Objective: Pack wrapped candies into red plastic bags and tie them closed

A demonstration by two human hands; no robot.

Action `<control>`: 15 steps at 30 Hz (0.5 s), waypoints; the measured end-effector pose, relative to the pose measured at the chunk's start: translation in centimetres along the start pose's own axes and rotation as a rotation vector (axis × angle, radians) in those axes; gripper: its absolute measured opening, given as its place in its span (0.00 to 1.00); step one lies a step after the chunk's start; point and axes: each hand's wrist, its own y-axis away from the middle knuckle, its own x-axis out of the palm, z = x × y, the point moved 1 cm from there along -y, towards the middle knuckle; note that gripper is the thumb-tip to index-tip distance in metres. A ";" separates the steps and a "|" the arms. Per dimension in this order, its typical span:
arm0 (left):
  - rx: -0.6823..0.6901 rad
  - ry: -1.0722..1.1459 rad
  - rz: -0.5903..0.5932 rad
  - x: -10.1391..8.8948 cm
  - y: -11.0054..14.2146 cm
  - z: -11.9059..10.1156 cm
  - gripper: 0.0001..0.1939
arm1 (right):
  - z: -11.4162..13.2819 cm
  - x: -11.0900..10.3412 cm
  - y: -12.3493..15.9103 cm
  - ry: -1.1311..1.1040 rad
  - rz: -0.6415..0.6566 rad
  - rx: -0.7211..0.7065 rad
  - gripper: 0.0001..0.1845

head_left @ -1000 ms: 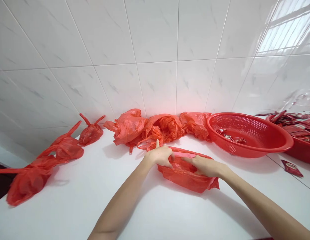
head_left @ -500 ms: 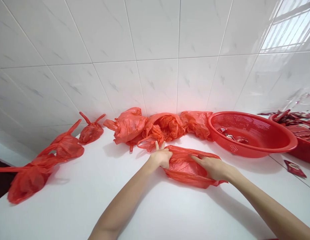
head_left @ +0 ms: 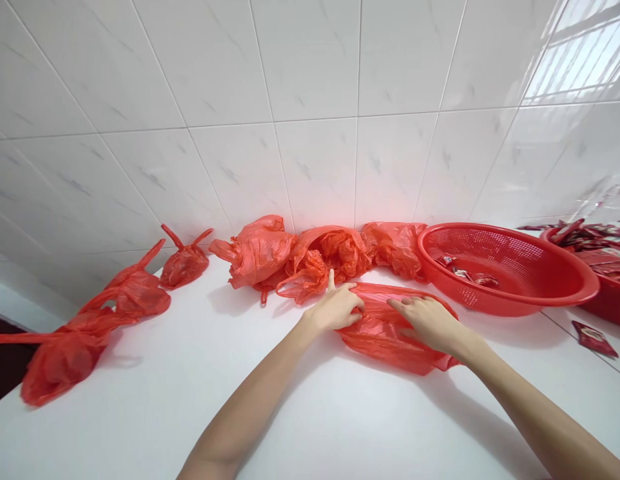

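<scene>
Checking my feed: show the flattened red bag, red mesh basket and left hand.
Flattened red bag [head_left: 390, 340], head view, middle.
Red mesh basket [head_left: 470, 243], head view, inner wall.
Left hand [head_left: 335, 308], head view, back.

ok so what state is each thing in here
left hand: open, palm on the bag, index finger extended
right hand: open, fingers spread on the bag
red plastic bag: flattened on the counter under both hands
crumpled red bags: bunched against the tiled wall
small red bag: puffed, handles up
red plastic colander: upright, few sachets inside
red basin: full of sachets
loose sachet: lying flat on the counter
</scene>
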 end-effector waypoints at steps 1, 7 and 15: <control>-0.008 0.001 0.009 0.2 -0.1 0.1 0.09 | -0.3 0.5 -0.2 -0.002 0.018 0.019 0.23; -0.198 -0.030 0.116 0.8 -0.3 0.6 0.15 | -1.3 1.6 0.2 -0.152 0.179 0.042 0.39; -0.260 -0.109 0.253 0.6 0.5 0.0 0.30 | 0.1 1.7 0.8 -0.162 0.239 0.026 0.58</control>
